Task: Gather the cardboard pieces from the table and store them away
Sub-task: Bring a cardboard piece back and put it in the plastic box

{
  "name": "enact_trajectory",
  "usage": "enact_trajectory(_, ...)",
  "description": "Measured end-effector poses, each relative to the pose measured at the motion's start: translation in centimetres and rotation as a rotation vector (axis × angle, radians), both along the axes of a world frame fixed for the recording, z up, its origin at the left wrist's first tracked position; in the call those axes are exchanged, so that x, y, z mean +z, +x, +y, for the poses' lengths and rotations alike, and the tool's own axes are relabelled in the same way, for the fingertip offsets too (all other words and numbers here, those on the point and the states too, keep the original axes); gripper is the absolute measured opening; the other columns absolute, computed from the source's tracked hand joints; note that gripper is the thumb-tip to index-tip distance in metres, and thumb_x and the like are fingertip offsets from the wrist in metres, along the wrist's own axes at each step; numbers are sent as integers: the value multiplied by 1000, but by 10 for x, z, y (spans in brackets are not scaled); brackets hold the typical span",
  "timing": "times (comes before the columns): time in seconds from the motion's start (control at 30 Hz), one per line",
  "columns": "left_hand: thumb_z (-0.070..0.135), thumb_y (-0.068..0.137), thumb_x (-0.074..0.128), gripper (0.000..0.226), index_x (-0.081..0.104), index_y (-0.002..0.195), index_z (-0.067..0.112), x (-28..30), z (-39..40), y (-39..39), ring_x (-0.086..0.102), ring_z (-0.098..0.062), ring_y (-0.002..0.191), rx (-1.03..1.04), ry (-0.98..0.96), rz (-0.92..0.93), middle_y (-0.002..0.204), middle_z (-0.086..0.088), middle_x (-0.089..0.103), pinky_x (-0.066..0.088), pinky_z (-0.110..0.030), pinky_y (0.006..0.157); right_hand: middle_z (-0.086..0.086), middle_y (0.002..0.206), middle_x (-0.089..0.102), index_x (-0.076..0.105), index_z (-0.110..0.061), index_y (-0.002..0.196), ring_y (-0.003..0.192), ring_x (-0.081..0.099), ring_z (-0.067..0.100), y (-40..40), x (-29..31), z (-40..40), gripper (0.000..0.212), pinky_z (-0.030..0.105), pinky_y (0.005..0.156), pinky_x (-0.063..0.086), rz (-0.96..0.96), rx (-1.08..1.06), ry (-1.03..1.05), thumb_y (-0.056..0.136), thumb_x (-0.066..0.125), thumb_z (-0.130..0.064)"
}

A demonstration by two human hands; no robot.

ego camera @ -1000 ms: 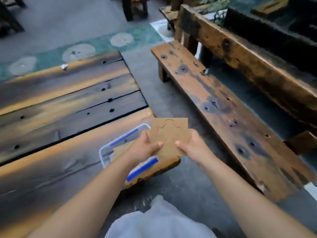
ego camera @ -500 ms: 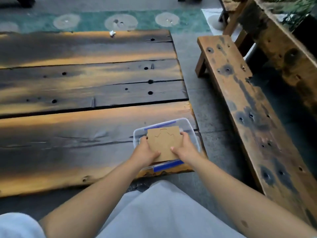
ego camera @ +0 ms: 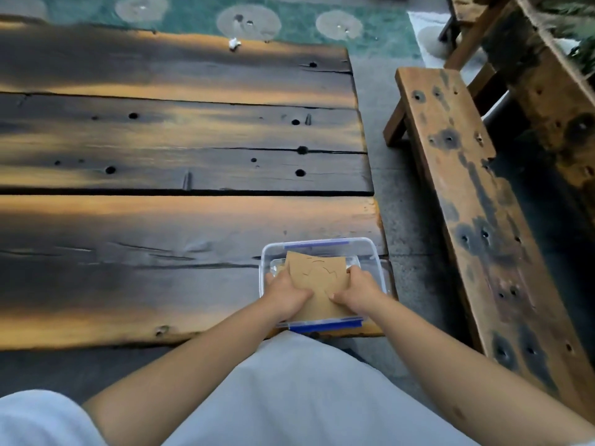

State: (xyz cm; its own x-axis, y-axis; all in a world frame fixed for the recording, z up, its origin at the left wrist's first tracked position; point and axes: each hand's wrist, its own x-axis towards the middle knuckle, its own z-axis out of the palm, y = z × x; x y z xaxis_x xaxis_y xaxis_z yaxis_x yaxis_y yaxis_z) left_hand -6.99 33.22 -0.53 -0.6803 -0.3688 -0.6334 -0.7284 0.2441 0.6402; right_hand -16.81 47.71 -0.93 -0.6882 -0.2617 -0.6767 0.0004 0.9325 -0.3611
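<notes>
A stack of brown cardboard pieces [ego camera: 317,276] with cut curved outlines lies inside a clear plastic box [ego camera: 375,252] with blue clips, at the near right corner of the dark plank table [ego camera: 161,220]. My left hand [ego camera: 285,292] grips the stack's left edge. On the stack's right edge, my right hand [ego camera: 357,292] holds on, thumb on top. The stack's lower part is hidden by both hands.
A weathered wooden bench [ego camera: 473,201] runs along the right, with a concrete gap between it and the table. A small white scrap [ego camera: 234,43] lies at the table's far edge. My light-clad knees [ego camera: 289,397] fill the foreground.
My hands carried the cardboard stack from above the table's corner down into the plastic box. The view turned left, toward the table.
</notes>
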Motion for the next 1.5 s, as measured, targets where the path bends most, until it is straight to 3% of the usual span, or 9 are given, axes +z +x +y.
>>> enact_trajectory(0.27,33,83,59,36,43,114,23,-4,-27,0,50,-9,82,-128,-81,-49,106,4,53,37,-22,65,3,126,55,35,-19,134,109,57,23,-11,-11,4,81,41,93,52,-166,-67,-126,71,82,-37)
enact_trajectory(0.53,43,76,67,63,39,127,20,-9,-33,-20,54,-17,110,-74,75,-109,127,-1,53,47,-33,89,1,127,57,33,-21,135,106,60,19,-19,-20,10,89,39,91,54,-293,-159,-315,66,87,-32)
enact_trajectory(0.6,45,74,71,81,29,138,18,-11,-30,-25,45,-22,124,-107,-14,-66,138,-4,43,42,-37,101,0,128,55,25,-23,142,107,60,19,-21,-20,8,100,38,91,53,-284,-177,-370,64,88,-32)
enact_trajectory(0.7,47,76,72,100,8,149,22,-10,-35,-30,52,-20,116,-163,81,-109,136,-1,49,44,-32,95,-2,131,51,10,-30,149,111,56,18,-26,-23,7,115,33,92,51,-303,-138,-360,64,86,-40)
enact_trajectory(0.93,49,73,73,87,27,138,16,-11,-41,-42,57,-22,109,-333,-35,-193,126,-3,57,49,-37,94,-3,134,51,12,-31,149,116,53,19,-32,-29,7,118,35,96,48,-278,-96,-302,57,81,-58)
enact_trajectory(1.13,58,73,69,81,36,129,8,-4,-45,-52,57,-27,108,-531,-210,-293,120,-10,61,48,-37,87,-20,106,57,39,-35,129,92,57,0,-36,-25,5,85,19,71,47,-270,-131,-339,59,80,-58)
enact_trajectory(1.27,56,72,72,75,42,123,10,-5,-47,-44,57,-24,104,-627,-150,-362,117,-6,62,48,-36,84,-12,109,66,52,-31,113,94,63,6,-38,-26,8,62,26,77,53,-320,-121,-344,64,79,-57)
enact_trajectory(1.4,50,73,75,62,44,112,13,-11,-46,-36,55,-20,93,-616,-129,-347,112,-4,62,45,-32,75,-9,110,67,53,-31,113,96,66,9,-44,-25,9,64,34,84,56,-418,-123,-361,62,77,-62)
enact_trajectory(1.5,48,70,77,69,43,120,13,-14,-42,-35,55,-24,105,-546,-114,-317,121,-5,53,49,-38,88,-11,111,66,52,-34,115,98,65,10,-44,-26,9,72,35,87,55,-427,-121,-345,57,77,-66)
